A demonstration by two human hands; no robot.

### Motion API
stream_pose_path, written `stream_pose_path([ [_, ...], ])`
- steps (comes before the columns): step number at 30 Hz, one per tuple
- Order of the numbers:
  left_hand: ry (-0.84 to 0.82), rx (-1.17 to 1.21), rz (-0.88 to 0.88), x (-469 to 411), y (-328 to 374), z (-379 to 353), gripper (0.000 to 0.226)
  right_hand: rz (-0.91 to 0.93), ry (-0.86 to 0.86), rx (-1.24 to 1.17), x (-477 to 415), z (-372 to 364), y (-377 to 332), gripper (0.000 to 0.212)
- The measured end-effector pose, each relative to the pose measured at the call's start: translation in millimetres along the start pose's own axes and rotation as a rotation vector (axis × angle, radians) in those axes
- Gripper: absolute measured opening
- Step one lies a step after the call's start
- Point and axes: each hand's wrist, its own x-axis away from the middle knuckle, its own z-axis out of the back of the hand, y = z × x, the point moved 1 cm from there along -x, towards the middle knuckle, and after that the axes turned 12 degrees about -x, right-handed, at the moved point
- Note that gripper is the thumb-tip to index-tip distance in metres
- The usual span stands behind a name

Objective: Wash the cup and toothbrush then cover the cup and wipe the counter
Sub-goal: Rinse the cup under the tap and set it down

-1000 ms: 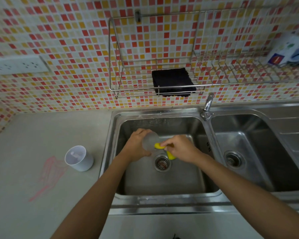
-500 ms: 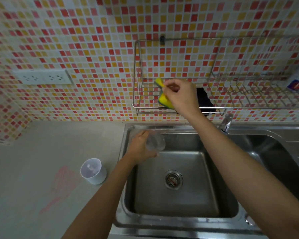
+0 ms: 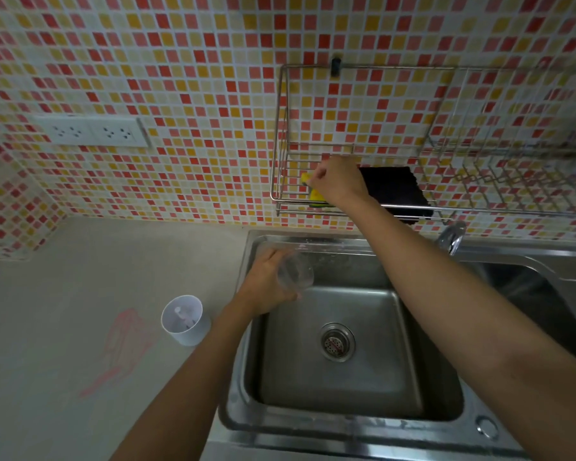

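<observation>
My left hand [image 3: 265, 281] holds a clear plastic cup [image 3: 296, 271] tilted over the back left corner of the left sink basin [image 3: 333, 390]. My right hand [image 3: 336, 179] reaches up into the wire wall rack [image 3: 356, 207] and grips a yellow sponge [image 3: 315, 194], which rests on the rack's bottom wires next to a black cloth [image 3: 396, 191]. A white cup [image 3: 185, 319] stands on the counter left of the sink with something pale inside that I cannot make out clearly.
A pink smear [image 3: 120, 351] marks the grey counter [image 3: 64, 294] left of the white cup. The faucet [image 3: 451, 239] stands between the two basins, and the right basin [image 3: 546, 304] lies beyond it. A socket strip [image 3: 90, 131] sits on the tiled wall.
My right hand lifted the sponge from the cup over the drain up to the rack and lowered it onto the wires. My left hand moved the clear cup toward the basin's back left.
</observation>
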Motion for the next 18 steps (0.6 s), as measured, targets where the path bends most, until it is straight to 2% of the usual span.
stream_pose_path([
  [2,-0.011,0.001,0.009,-1,2,-3,0.093,0.052,0.031,-0.057,12,7,0,0.019],
  [7,-0.022,-0.053,0.019,-6,14,-20,0.091,0.333,0.299,-0.174,88,19,19,0.027],
  [11,-0.105,-0.057,0.036,-9,34,-47,0.089,0.395,0.489,-0.286,167,18,84,0.024],
  [13,-0.166,-0.065,0.014,-11,47,-63,0.092,0.271,0.464,-0.251,193,15,132,0.026],
  [15,-0.217,-0.066,-0.027,-16,67,-77,0.089,0.05,0.462,-0.224,203,17,182,0.027],
  [18,-0.233,0.006,-0.013,-30,101,-97,0.086,-0.259,0.571,-0.253,194,32,249,0.025],
])
